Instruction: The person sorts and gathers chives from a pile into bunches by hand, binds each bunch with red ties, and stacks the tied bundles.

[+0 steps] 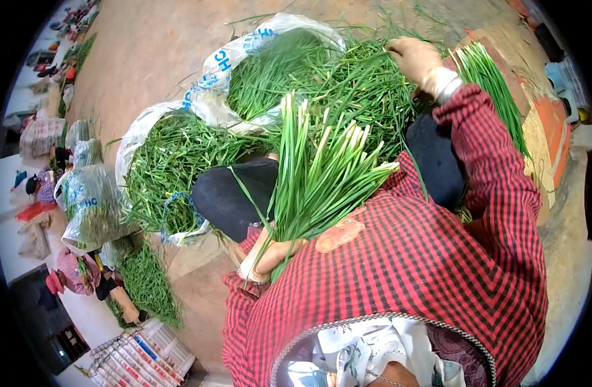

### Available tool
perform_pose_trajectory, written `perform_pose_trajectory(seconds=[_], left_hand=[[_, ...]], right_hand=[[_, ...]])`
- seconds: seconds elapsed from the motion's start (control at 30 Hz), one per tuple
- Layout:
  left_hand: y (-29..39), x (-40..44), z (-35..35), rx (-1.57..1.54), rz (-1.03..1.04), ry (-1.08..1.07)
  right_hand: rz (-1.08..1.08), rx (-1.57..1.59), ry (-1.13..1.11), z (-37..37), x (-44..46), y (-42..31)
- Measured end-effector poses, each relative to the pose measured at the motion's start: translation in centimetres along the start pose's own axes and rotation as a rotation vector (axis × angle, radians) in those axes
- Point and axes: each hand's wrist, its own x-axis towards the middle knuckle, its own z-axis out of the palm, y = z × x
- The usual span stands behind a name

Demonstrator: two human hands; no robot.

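Brown floor (134, 58) under everything, with two white bags spilling loose greens (373, 84), one bag (218, 68) open at the far side and the other bag (141, 132) left of the left knee (234, 200). From where I'm operating, the bunch (315, 180) is up between the knees, just in front of the shirt (405, 258), pale ends fanned up and to the right. My left hand (273, 258) is closed round its leafy lower end. My right hand (415, 61) is down at the heap's far edge, fingers curled into the leaves; can't tell if it's gripping any. Another bunch (496, 90) lies just right of that sleeve.

Handling-wise, I'd guess light, floppy at the leaf tips, stiffer at the pale ends, maybe a bit slick. Leaves probably crease easily, so I'd hold it just below the pale part, snug, no crushing.
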Motion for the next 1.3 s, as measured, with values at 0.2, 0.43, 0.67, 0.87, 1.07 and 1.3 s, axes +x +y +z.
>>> perform_pose_trajectory(seconds=[0.2, 0.43, 0.67, 0.87, 1.07, 1.3], left_hand=[[0.2, 0.7, 0.4, 0.057, 0.042, -0.04], [-0.5, 0.3, -0.6, -0.356, 0.038, -0.22], [-1.9, 0.7, -1.4, -0.066, -0.04, -0.212], [-3.3, 0.6, -2.3, -0.272, -0.11, -0.217], [-3.3, 0.6, -1.6, -0.251, -0.126, -0.201], [-1.7, 1.0, -1.0, -0.141, -0.165, -0.209]], right_hand=[[-0.404, 0.619, -0.621, -2.9, -1.3, -6.3], [-0.492, 0.905, -0.979, 0.4, -3.9, -11.7], [-0.564, 0.779, -0.549, -1.1, -4.9, -8.7], [-0.26, 0.656, -0.196, -1.8, -1.5, -2.0], [0.211, 0.482, 0.084, -1.0, 2.8, 5.1], [-0.403, 0.836, -0.687, -2.5, -0.4, -7.1]])
